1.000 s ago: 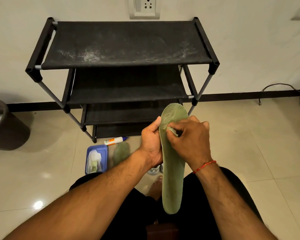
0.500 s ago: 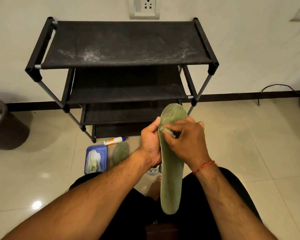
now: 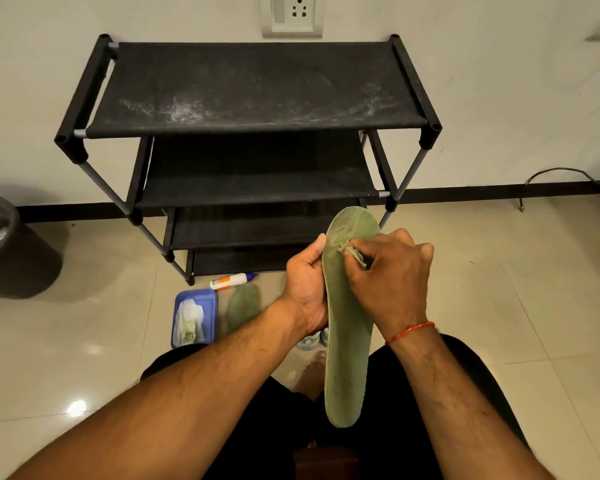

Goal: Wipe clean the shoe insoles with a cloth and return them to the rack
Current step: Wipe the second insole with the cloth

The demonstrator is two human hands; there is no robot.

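Insole [image 3: 347, 358], green, held nearly upright over the lap: heel end low between the knees, toe end raised and overlapping the rack's lower tiers in view. Left grip [image 3: 307, 289] wraps the insole's left edge below the forefoot, thumb along the front, fingers behind. Right grip [image 3: 392, 282] pinches a small pale cloth [image 3: 354, 252], which is pressed on the insole's upper face just under the toe. Red thread band [image 3: 409, 331] on the right wrist. Bare foot [image 3: 314, 370] on the tiles just left of the insole's lower half.

Floor beyond: second insole [image 3: 244, 306] lies flat, just right of a blue tray [image 3: 211, 317] holding crumpled white wipes. Glue bottle [image 3: 229, 280] on its side beyond both, near the rack's front foot.

Shoe rack [image 3: 257, 88], black, four tiers, stands by the wall; top tier streaked with white dust. Open tile runs right of it toward a cable [image 3: 565, 173] at the skirting. Dark bin [image 3: 11, 251] at the left frame edge, well apart from the rack. Wall socket [image 3: 293, 13] above.
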